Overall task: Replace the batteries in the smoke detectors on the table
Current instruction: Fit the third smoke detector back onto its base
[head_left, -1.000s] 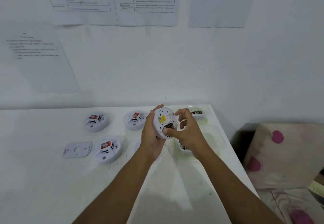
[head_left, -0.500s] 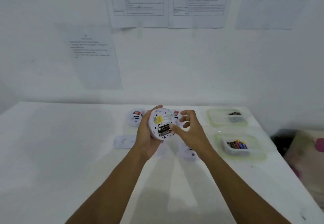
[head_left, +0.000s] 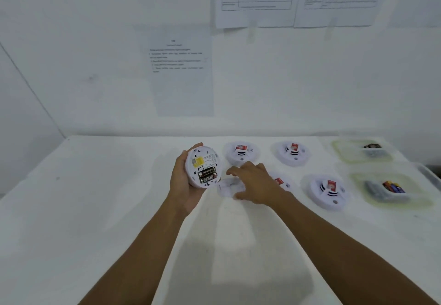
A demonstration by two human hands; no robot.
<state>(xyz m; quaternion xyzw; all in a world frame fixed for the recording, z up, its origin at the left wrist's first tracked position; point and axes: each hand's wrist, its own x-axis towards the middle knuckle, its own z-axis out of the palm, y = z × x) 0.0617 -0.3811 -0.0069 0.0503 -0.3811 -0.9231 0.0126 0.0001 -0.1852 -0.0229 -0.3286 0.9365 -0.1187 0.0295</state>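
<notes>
Smoke detector [head_left: 202,166]: cupped in the left hand [head_left: 182,180], back turned up toward the camera so the open battery bay with two black batteries [head_left: 207,175] can be reached; fingers wrapped around its rim.

Right hand [head_left: 255,183]: fingers spread, gripping nothing, palm down over a white plate [head_left: 228,188] lying mid-tabletop, likely the detached backing.

Four more detectors, e.g. [head_left: 328,191], sit face up toward the tabletop's far right.

Two trays [head_left: 424,201] along the right edge hold loose batteries, kept within reach.
</notes>
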